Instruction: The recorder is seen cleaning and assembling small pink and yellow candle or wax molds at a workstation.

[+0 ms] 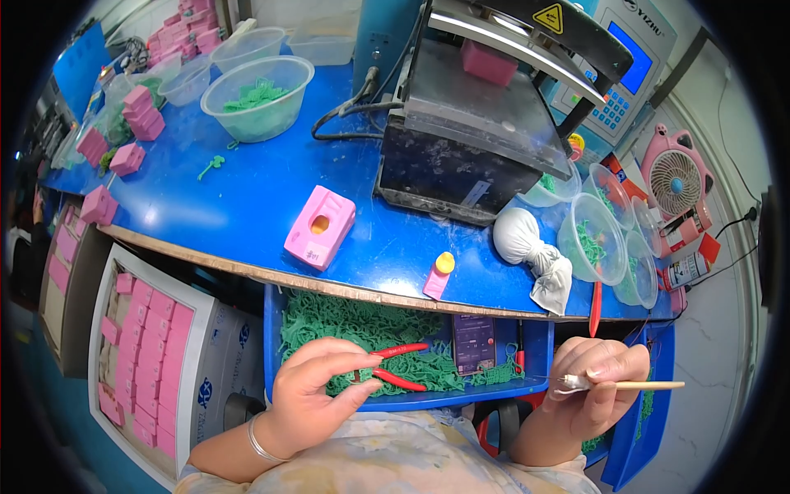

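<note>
My right hand [588, 383] is closed round a thin wooden stick [650, 385], with something whitish at the fingertips and a fine wire-like line to its left. My left hand [317, 383] is held above the blue drawer [329, 402], thumb and forefinger apart. Just beyond those fingertips are the red handles of pliers [401, 384]; their jaws are mostly hidden by the hand. Tangled green pieces [337, 321] fill the drawer, with a phone [474, 342] lying among them. On the blue table [247, 198] stand a pink block [321, 226] with an oval opening and a small yellow-topped pink piece [439, 276].
A black press-like machine [469, 140] stands at the back, a pink block in it. Clear bowls [263, 123] hold green pieces, with more bowls [592, 235] at right beside a tied white cloth bag [527, 247]. A pink fan [676, 173] is far right. Pink blocks [148, 354] fill a box at left.
</note>
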Tool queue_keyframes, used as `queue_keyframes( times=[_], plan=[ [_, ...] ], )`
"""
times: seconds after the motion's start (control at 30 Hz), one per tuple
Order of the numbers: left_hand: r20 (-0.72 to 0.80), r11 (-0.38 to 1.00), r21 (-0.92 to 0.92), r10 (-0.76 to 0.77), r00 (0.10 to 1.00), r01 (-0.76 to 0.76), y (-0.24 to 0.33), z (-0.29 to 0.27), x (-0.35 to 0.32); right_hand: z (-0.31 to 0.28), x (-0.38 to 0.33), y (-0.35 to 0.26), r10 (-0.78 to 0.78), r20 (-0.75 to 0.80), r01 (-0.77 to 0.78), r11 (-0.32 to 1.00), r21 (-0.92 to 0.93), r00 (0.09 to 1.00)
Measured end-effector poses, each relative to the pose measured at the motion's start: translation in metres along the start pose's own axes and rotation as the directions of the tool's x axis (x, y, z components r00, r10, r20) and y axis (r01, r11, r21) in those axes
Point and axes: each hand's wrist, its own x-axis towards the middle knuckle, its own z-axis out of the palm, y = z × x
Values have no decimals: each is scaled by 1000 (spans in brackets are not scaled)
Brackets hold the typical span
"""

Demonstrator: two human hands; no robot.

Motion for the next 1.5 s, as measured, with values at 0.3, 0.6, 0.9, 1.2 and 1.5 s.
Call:
queue_keyframes(
  times=[0.3,0.6,0.9,1.2,1.5],
  plan=[
    [-14,1000,8,-2,1000,2,2,-4,2,18,-12,-1,201,-33,-203,974,-100,979],
    [142,999,3,50,989,-51,4,3,6,40,-25,16,193,358,-85,952,-295,913],
    [125,993,-43,113,986,-109,1,4,4,50,-27,20,136,422,16,941,-337,896],
    [96,984,27,171,981,-175,3,3,4,54,-27,22,110,432,60,931,-360,895],
    [93,964,95,239,967,-247,6,3,7,59,-26,18,97,427,89,914,-395,899]
  ],
)
